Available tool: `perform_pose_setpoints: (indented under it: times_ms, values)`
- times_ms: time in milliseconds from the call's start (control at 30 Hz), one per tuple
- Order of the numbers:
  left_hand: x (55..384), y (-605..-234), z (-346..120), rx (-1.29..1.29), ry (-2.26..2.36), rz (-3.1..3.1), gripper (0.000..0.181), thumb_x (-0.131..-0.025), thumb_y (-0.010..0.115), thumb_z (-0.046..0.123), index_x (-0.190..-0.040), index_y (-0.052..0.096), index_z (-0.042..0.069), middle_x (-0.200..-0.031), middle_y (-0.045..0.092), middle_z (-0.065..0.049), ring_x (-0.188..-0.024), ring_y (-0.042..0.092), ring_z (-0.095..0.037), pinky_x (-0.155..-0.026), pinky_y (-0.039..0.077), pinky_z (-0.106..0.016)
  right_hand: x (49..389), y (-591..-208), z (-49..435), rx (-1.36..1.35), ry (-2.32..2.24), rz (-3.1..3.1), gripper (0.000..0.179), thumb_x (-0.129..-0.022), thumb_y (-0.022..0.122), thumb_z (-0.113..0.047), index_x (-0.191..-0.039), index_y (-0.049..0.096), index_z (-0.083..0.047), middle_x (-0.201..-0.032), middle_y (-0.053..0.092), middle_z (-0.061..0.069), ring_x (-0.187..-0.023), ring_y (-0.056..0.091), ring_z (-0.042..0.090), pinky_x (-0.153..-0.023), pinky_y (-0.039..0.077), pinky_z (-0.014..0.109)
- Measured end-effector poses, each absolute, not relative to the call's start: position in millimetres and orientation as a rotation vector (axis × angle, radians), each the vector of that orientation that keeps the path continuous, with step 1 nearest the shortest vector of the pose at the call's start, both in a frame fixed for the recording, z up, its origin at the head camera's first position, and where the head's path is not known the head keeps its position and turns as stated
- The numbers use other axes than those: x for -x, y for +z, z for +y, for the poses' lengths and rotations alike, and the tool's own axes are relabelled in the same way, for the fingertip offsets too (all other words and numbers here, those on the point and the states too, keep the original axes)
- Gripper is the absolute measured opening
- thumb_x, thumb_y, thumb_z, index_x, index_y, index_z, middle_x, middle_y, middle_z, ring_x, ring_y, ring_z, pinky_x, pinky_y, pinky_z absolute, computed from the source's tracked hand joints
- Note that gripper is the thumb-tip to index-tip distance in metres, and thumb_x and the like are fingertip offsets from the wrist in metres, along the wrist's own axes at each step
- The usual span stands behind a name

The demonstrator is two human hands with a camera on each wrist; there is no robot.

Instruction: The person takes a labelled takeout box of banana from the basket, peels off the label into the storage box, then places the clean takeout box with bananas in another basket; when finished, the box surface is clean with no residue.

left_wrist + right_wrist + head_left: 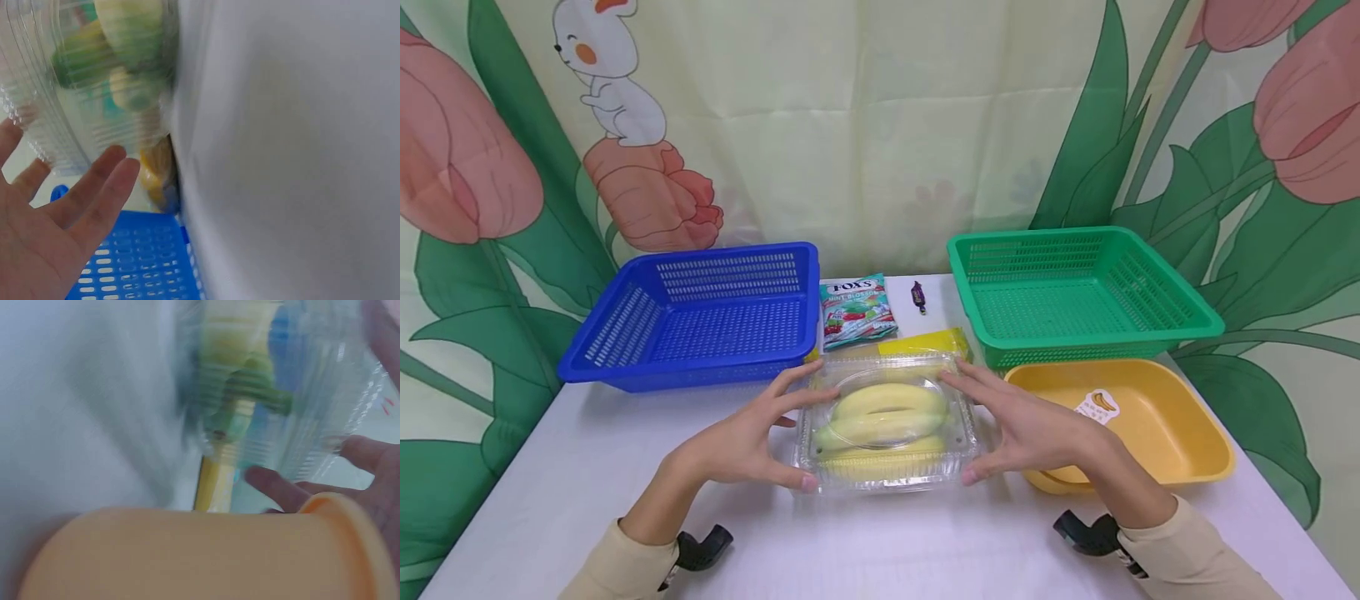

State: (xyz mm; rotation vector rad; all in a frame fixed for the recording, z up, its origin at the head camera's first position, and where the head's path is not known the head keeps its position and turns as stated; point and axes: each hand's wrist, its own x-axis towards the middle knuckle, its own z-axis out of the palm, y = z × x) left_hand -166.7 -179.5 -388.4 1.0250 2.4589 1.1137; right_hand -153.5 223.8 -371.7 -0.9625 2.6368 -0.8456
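A clear plastic clamshell box (887, 481) with bananas (880, 427) inside is between both hands near the middle of the white table. My left hand (737, 435) lies along its left side, fingers spread, fingertips at the far-left corner and thumb by the near-left corner. In the left wrist view these fingers (103, 194) look straight, with the palm apart from the box. On the opposite side, my right hand (1037, 427) spans the right edge in the same way. The right wrist view shows its fingers (281, 487) extended at the box wall; the box is blurred there.
A blue basket (688, 377) stands back left, a green basket (1090, 337) back right. Close beside my right forearm sits a yellow-orange basin (1180, 433) bearing a banana sticker (1101, 405). Behind the box are a Fox's candy bag (856, 312), a purple-wrapped sweet (919, 297) and a yellow package (928, 341).
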Motion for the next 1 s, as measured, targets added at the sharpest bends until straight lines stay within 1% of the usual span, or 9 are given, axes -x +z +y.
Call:
perform_pose_setpoints:
  times_ms: [133, 300, 367, 467, 567, 700, 800, 900, 1000]
  values:
    - [169, -387, -182, -1.028, 1.149, 2.429, 0.097, -0.074, 0.093, 0.042, -0.157, 0.044, 0.031, -0.171, 0.008, 0.0, -0.15, 0.029, -0.036, -0.099, 0.052, -0.053, 156, -374, 222, 0.994, -0.88, 2.638, 0.115, -0.072, 0.093, -0.047, -0.164, 0.028, -0.023, -0.17, 0.015, 0.018, -0.153, 0.022, 0.046, -0.108, 0.04, 0.067]
    - [168, -382, -181, -1.013, 1.144, 2.419, 0.096, -0.074, 0.093, 0.042, -0.156, 0.044, 0.03, -0.169, 0.014, 0.0, -0.148, 0.035, -0.031, -0.1, 0.053, -0.049, 157, -374, 223, 0.986, -0.879, 2.648, 0.113, -0.073, 0.091, -0.05, -0.163, 0.029, -0.024, -0.17, 0.017, 0.018, -0.153, 0.022, 0.046, -0.108, 0.039, 0.069]
    - [167, -381, -179, -1.008, 1.134, 2.419, 0.096, -0.075, 0.092, 0.044, -0.156, 0.043, 0.032, -0.169, 0.016, 0.001, -0.147, 0.036, -0.028, -0.1, 0.053, -0.048, 157, -373, 224, 0.976, -0.896, 2.635, 0.112, -0.073, 0.09, -0.051, -0.163, 0.03, -0.023, -0.169, 0.018, 0.018, -0.15, 0.03, 0.045, -0.106, 0.045, 0.064]
    - [167, -380, -178, -0.998, 1.125, 2.421, 0.095, -0.075, 0.092, 0.044, -0.155, 0.042, 0.039, -0.168, 0.018, 0.002, -0.147, 0.036, -0.026, -0.099, 0.053, -0.047, 157, -374, 226, 0.958, -0.958, 2.592, 0.111, -0.074, 0.09, -0.05, -0.163, 0.03, -0.022, -0.17, 0.017, 0.018, -0.144, 0.042, 0.041, -0.101, 0.053, 0.051]
    - [165, -380, -176, -1.002, 1.135, 2.423, 0.095, -0.074, 0.093, 0.043, -0.154, 0.041, 0.043, -0.168, 0.018, 0.003, -0.147, 0.036, -0.026, -0.099, 0.053, -0.047, 156, -376, 228, 0.933, -1.04, 2.542, 0.109, -0.075, 0.092, -0.045, -0.163, 0.031, -0.022, -0.17, 0.015, 0.017, -0.14, 0.047, 0.038, -0.095, 0.057, 0.038]
    - [164, -381, -173, -1.036, 1.124, 2.445, 0.097, -0.073, 0.092, 0.046, -0.156, 0.043, 0.036, -0.168, 0.018, 0.005, -0.148, 0.033, -0.027, -0.098, 0.053, -0.047, 153, -377, 231, 0.908, -1.102, 2.509, 0.109, -0.075, 0.092, -0.042, -0.163, 0.031, -0.022, -0.171, 0.011, 0.018, -0.134, 0.051, 0.038, -0.093, 0.058, 0.035]
    - [164, -379, -170, -1.064, 1.114, 2.463, 0.097, -0.073, 0.091, 0.048, -0.156, 0.044, 0.031, -0.168, 0.018, 0.006, -0.15, 0.03, -0.027, -0.096, 0.053, -0.048, 151, -375, 234, 0.884, -1.124, 2.503, 0.11, -0.075, 0.092, -0.043, -0.163, 0.03, -0.022, -0.171, 0.008, 0.016, -0.126, 0.056, 0.033, -0.093, 0.058, 0.033]
    - [164, -377, -168, -1.085, 1.126, 2.469, 0.098, -0.072, 0.092, 0.048, -0.156, 0.044, 0.032, -0.168, 0.018, 0.007, -0.15, 0.029, -0.027, -0.096, 0.053, -0.049, 148, -370, 236, 0.848, -1.14, 2.505, 0.111, -0.073, 0.092, -0.044, -0.163, 0.03, -0.025, -0.171, 0.008, 0.012, -0.119, 0.061, 0.028, -0.091, 0.058, 0.032]
    - [164, -375, -166, -1.11, 1.146, 2.476, 0.099, -0.072, 0.093, 0.047, -0.156, 0.043, 0.032, -0.168, 0.018, 0.005, -0.15, 0.029, -0.027, -0.095, 0.053, -0.049, 146, -365, 238, 0.836, -1.146, 2.529, 0.112, -0.071, 0.094, -0.045, -0.163, 0.031, -0.027, -0.171, 0.009, 0.009, -0.12, 0.06, 0.026, -0.091, 0.059, 0.032]
